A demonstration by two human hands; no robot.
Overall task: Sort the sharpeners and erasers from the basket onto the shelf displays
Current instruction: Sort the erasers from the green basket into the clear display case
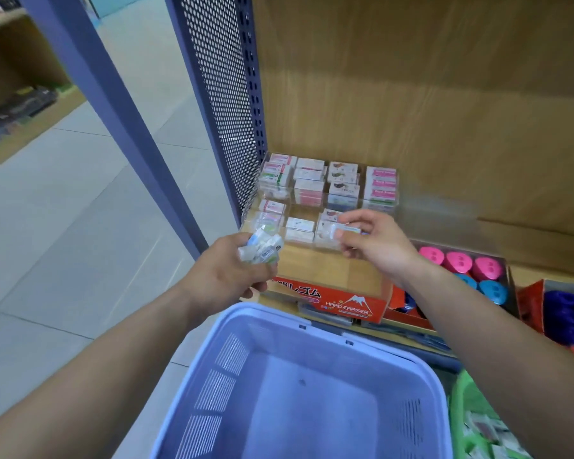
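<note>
Lavender basket [312,326], orange eraser box [352,303], pink sharpeners [458,260].

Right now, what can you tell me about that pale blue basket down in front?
The basket is pale blue plastic, squarish with rounded corners and a thick rim. Its walls carry slotted vents; its floor is solid. The visible inside is bare apart from a small dark speck. It sits upright below the shelf edge, near side cut off by the frame.

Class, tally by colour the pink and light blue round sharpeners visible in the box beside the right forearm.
Pink sharpeners: 3
Light blue sharpeners: 2, one partly hidden
Total: 5
</note>
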